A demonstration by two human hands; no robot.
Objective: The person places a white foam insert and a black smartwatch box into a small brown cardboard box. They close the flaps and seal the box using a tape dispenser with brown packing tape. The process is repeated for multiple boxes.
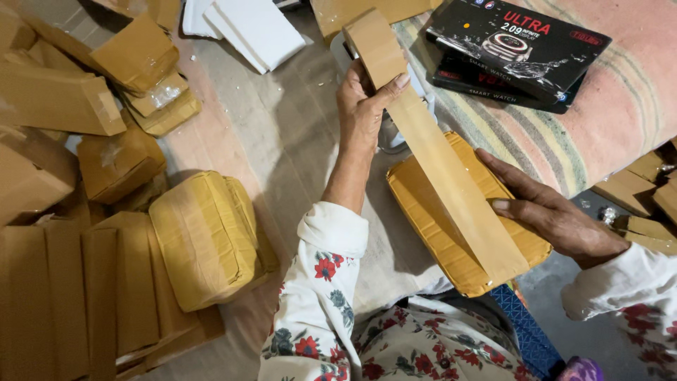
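A home turned packing room, worked at floor level; a cloth sheet (282, 141) covers the floor; a striped pink blanket (606, 113) lies like bedding at one side; parcels wrapped in brown tape (204, 236) and plain cardboard boxes (56, 99) are heaped about; black retail boxes (518, 49) of boxed goods wait on the blanket; white foam pieces (247, 25) lie beyond.

Wrapped parcel (451, 219) under tape strip (437, 155) — parcel pile (106, 176) left, boxes (518, 53) behind on blanket (620, 113)
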